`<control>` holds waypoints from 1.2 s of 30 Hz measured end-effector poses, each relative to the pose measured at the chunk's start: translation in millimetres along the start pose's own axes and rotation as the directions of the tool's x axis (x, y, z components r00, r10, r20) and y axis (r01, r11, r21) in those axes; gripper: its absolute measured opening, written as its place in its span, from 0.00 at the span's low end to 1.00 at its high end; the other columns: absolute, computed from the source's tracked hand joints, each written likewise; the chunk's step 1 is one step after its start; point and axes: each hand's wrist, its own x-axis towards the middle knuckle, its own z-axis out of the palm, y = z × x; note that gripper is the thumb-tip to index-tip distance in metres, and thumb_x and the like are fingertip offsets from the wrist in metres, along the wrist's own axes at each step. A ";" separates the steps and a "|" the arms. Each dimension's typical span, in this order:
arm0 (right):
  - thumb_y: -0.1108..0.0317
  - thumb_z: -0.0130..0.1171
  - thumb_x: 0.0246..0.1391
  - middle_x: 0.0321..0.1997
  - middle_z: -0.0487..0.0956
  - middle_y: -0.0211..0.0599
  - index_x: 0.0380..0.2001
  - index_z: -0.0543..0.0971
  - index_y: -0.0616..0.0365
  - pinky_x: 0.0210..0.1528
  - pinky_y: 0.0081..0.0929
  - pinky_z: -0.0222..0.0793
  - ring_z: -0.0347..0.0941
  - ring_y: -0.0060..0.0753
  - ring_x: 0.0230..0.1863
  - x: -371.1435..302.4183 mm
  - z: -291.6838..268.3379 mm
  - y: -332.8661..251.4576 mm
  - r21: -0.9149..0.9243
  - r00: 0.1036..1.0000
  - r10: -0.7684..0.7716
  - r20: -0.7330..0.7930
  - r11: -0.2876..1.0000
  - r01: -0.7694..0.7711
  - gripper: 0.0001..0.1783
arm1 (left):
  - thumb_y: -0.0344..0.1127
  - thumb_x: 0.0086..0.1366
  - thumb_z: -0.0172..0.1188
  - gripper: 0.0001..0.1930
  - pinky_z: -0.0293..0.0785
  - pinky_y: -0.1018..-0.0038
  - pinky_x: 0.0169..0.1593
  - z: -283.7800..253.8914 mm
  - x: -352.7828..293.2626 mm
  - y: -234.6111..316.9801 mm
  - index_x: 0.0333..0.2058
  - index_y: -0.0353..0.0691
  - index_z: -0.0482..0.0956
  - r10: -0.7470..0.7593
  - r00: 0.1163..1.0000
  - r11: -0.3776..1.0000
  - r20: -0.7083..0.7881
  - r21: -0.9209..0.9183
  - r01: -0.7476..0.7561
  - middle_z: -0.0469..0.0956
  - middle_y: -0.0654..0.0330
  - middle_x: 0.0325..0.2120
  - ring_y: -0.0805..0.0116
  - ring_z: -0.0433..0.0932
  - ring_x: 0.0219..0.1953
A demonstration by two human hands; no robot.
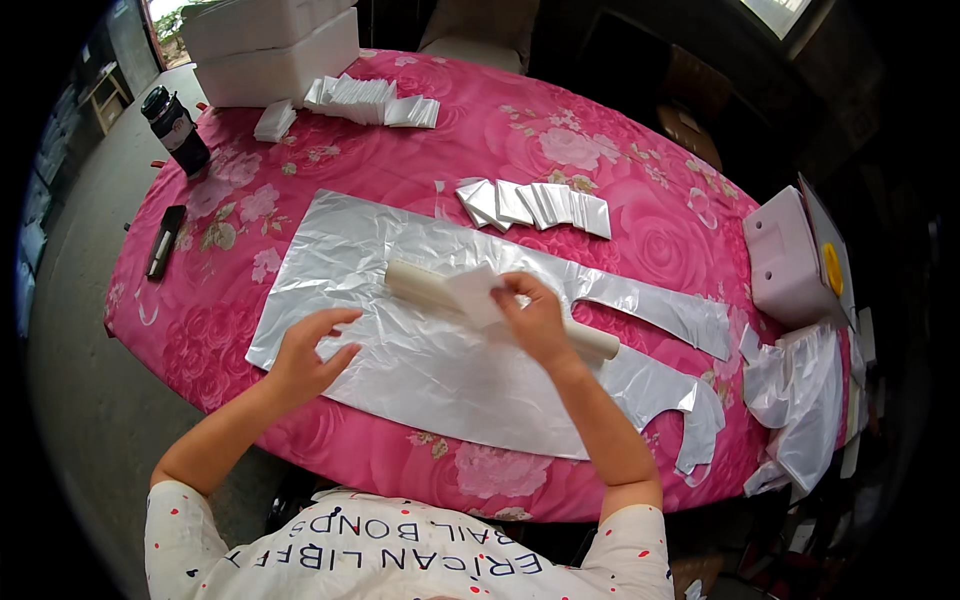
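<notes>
**Folding plastic aprons on the pink table**

Person's right hand (535,318) is pinching a small folded white piece (474,294) right over the cream roll (500,312), whose long axis is running diagonally from upper left to lower right across the flat clear plastic apron (420,370). Left hand (308,350) is hovering half open, holding nothing, just left of the roll. Folded stacks (535,205) are sitting further back on the surface (620,130); white boxes (270,50) at the far left corner.

A flat silvery plastic sheet (420,350) lies on the round pink floral table (640,230), with a cream cardboard tube (420,283) across it. Beyond it lies a row of folded silvery packets (535,205); far left stands a dark bottle (175,128), far right a pale pink box (785,262).
</notes>
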 end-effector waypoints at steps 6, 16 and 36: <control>0.71 0.59 0.50 0.34 0.77 0.34 0.37 0.75 0.67 0.35 0.20 0.69 0.72 0.20 0.32 120.8 -156.1 99.6 0.335 0.865 0.317 -0.389 0.923 -0.188 0.12 | 0.41 0.61 0.56 0.24 0.68 0.72 0.49 57.3 163.8 -23.2 0.50 0.30 0.67 -0.357 0.887 0.885 0.295 -0.198 0.422 0.71 0.52 0.46 0.67 0.71 0.47; 0.54 0.68 0.40 0.26 0.79 0.37 0.34 0.79 0.63 0.30 0.23 0.67 0.74 0.26 0.27 180.3 -152.2 142.0 -0.527 0.870 0.267 -0.414 0.709 -0.469 0.24 | 0.36 0.54 0.63 0.30 0.71 0.72 0.38 158.6 270.3 -39.8 0.48 0.23 0.60 -0.547 0.803 0.480 0.236 -0.698 0.532 0.72 0.49 0.41 0.66 0.74 0.39; 0.72 0.63 0.48 0.43 0.73 0.34 0.47 0.64 0.61 0.44 0.23 0.69 0.70 0.24 0.44 117.0 -28.7 14.6 0.235 0.998 -0.011 0.062 0.972 -0.004 0.25 | 0.34 0.54 0.60 0.28 0.67 0.72 0.47 144.0 217.3 13.6 0.53 0.35 0.62 -0.139 0.976 0.829 -0.165 -0.559 0.024 0.72 0.53 0.41 0.65 0.72 0.42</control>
